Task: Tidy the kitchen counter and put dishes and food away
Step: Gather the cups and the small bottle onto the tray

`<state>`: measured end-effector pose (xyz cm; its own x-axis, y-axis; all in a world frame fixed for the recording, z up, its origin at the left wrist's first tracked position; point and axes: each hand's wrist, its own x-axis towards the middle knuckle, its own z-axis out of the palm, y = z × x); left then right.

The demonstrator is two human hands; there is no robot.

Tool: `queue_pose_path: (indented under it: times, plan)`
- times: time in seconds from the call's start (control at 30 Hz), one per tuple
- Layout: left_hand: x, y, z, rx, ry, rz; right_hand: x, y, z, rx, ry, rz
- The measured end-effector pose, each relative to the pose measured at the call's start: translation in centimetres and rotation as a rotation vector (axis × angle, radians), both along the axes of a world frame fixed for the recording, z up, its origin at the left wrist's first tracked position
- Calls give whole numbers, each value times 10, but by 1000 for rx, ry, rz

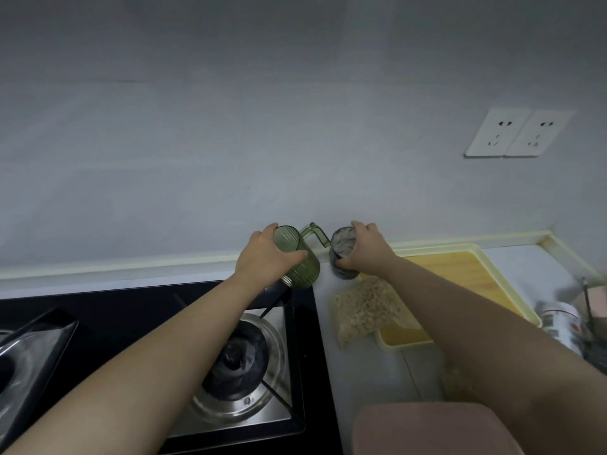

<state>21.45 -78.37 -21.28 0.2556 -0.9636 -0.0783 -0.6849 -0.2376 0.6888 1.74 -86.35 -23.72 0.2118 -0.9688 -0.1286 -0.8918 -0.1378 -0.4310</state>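
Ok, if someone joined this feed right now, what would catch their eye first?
The left hand grips a green ribbed jug by the gas stove's back right corner; the right hand grips a dark container beside it. A bag of pale grains lies nearer, overlapping a yellow tray.

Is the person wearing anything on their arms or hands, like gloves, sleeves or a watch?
No. The left hand and right hand are bare, without gloves, and no ring, watch or bracelet shows. Both forearms are uncovered as far as the picture reaches; no sleeve is in view.
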Motion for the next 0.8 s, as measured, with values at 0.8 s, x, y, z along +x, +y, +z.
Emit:
queue_pose_path:
  times: [0.8]
  plan:
    - [11,173,64,-104,-131,199,26,177,108,-172,-70,125]
